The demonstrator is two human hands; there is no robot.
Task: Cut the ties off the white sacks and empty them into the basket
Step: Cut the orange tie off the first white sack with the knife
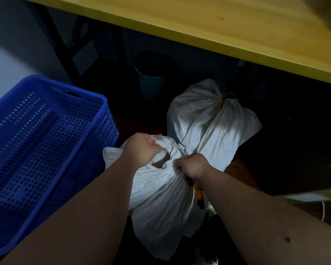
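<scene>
Head view looks down on both forearms reaching to the nearer crumpled white cloth sack [161,197], which stands on the floor right under the hands. Left hand [141,148] is clenched on the bunched neck above the thin orange tie [153,142], pulling it up, probably to stretch the cord taut. Right hand [193,166] is closed around a yellow-handled cutter [198,192] and also pinches cloth below the neck, its tip pointing toward the knot; the blade itself is too small to make out. Left of the left hand sits the perforated blue plastic basket [46,131], open-topped, close enough for tipping. Beyond the hands stands a second tied white sack [208,119], touching the first. Overhead, the yellow wooden counter [218,25] edge limits lifting room.
</scene>
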